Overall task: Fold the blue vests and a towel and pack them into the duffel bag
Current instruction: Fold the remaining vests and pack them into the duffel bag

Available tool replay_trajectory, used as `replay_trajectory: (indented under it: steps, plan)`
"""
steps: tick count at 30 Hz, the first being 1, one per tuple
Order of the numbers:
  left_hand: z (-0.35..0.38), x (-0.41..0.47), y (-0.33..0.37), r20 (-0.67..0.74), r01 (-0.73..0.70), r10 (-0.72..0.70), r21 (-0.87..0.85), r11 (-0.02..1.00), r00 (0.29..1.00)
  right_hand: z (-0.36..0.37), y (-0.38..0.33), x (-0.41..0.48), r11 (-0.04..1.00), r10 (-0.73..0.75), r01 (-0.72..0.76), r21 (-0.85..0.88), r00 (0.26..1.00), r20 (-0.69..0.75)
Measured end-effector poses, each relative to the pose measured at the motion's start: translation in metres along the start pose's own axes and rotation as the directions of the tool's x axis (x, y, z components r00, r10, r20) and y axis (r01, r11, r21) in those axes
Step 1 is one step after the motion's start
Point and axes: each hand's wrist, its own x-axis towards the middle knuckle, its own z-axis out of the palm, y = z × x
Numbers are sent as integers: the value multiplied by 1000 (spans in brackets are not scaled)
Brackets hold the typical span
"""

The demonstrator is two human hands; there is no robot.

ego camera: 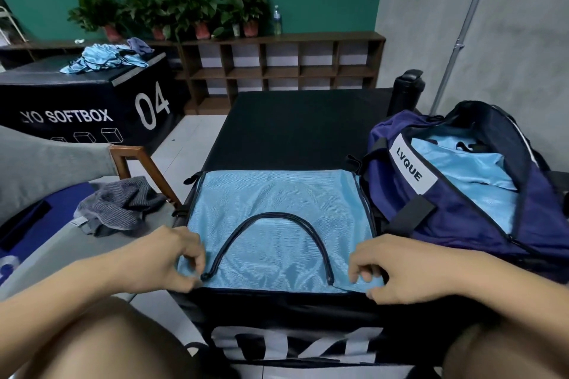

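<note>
vest (277, 212) flat — left hand (172, 258) | right hand (388, 268) pinch near corners

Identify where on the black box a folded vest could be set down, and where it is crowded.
Free: the bare black box top beyond the vest, up to its far edge. Crowded: the near half under the vest and both hands (left hand, right hand); the right side under the duffel bag.
</note>
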Motion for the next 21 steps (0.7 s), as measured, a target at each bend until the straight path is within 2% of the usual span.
replay_trajectory:
  steps: [2,5,8,13,15,17,21]
  plan:
    - [-3,2,3,24,35,-34,-43,998,999,-2,1,1,999,1,0,39,1000,-23]
    - [-11,11,6,0,93,-94,-118,989,996,-12,11,6,995,8,9,102,986,-165]
    - [-16,24,-1,-166,179,-205,-157,971,965,-17,26,14,999,27,-14,52,961,-275]
    - [-13,47,-29,-403,384,-383,-81,920,831,-16,45,26,991,51,-88,-97,942,-331]
    - [-12,55,-41,-376,515,-501,-71,854,780,-15,52,31,984,46,-99,-149,945,-325]
    - [-10,62,-50,-281,628,-617,-63,776,735,-15,58,35,975,38,-104,-197,949,-314]
    - [-8,76,-56,-204,665,-658,-43,746,725,-16,67,42,967,30,-103,-234,954,-297]
